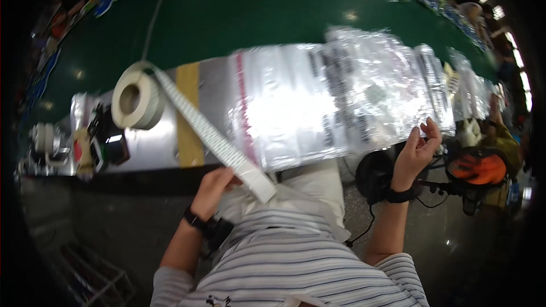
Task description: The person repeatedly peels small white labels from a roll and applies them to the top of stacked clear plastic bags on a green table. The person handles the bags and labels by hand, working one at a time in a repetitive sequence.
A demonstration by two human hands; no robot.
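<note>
The left hand is pinching the free end of the label strip running from the roll on the tabletop; the right hand is gripping the silvery bags' edge. Keeping the strip taut and untwisted is helping labels peel cleanly

A pile of clear, shiny plastic bags with black print and a red strip lies across the metal table. Left of it stands a white label roll; its label strip runs diagonally to the table's near edge.
</note>
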